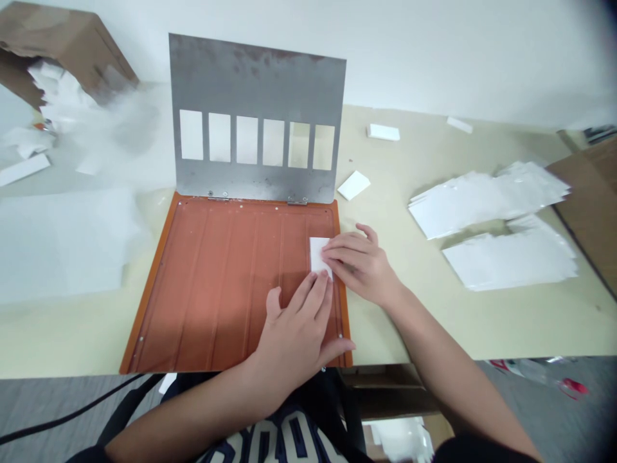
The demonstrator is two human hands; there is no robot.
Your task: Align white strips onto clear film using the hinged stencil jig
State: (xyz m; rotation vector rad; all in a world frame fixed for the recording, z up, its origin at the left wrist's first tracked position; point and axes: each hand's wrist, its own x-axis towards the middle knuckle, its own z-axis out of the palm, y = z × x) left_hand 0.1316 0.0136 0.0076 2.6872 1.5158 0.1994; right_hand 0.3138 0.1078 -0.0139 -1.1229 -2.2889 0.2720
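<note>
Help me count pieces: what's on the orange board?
One white piece shows near the right edge, with the left hand and right hand on it. They cover part of the orange board; anything beneath cannot be seen.

Single view, head-worn, facing forward and down over the tabletop (506, 328). Near range: left forearm (207, 405), right forearm (443, 341) enter at bottom edge; white wall (434, 51) across top, grey floor (43, 399) in lower corners.

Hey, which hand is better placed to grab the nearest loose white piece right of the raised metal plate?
Probably your right hand: it's closer to that loose white piece, at the orange tray's right edge. Your left hand lies farther back.
</note>
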